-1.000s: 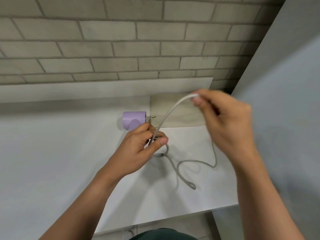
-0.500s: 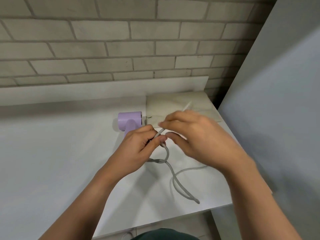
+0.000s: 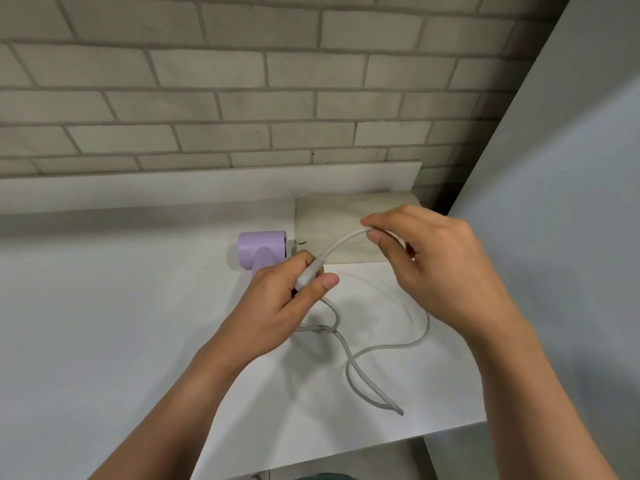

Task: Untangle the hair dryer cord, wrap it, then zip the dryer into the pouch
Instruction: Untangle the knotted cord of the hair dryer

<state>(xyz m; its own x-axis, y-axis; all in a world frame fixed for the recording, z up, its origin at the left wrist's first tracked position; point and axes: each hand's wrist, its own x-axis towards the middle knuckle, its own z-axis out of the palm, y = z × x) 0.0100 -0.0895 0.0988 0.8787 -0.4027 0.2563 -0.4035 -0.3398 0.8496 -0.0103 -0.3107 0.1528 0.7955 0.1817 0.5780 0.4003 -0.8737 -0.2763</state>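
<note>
A lilac hair dryer (image 3: 262, 249) lies towards the back of the white counter (image 3: 104, 323), partly hidden by the left hand (image 3: 277, 306). That hand has its fingers and thumb curled round the thick white end piece of the cord (image 3: 343, 241). I cannot tell whether this piece is the plug or the sleeve at the dryer's handle. The cord arcs up and rightwards over the flat beige pouch (image 3: 332, 216), which lies just beside the dryer. It ends at the right hand (image 3: 436, 268), which pinches it between thumb and fingertips. The rest of the cord sprawls in loose loops on the counter, with a crossing or knot just below the left hand.

This looks like the untangling step. It should go best with the left hand held as a steady anchor while the right slides along the cord. Slack should be fed into the crossing rather than pulled tight, and each loop lifted clear.

In view are one dryer, one cord, one pouch and two hands.
</note>
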